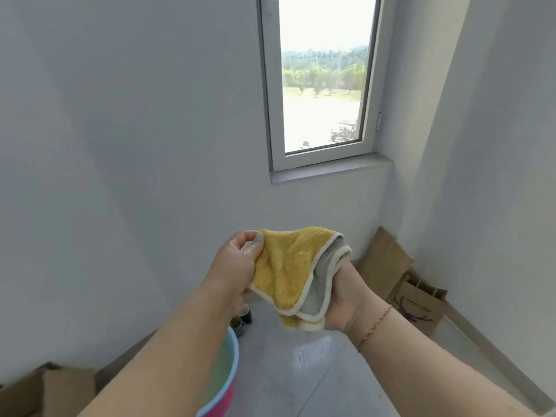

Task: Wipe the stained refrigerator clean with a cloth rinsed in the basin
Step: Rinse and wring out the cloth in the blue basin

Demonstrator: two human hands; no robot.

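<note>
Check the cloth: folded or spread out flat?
Folded. The cloth is doubled over, its grey side showing between yellow layers, held up between the left hand and right hand.

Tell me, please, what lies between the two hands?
In the head view, the yellow and grey cloth spans the gap between the left hand and the right hand, both gripping it.

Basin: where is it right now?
Head view, bottom left of centre: the basin sits on the floor under the left forearm, below the cloth.

Pale walls (120, 130) frame a bright narrow window (325, 79) above a grey glossy floor (301, 380).
</note>
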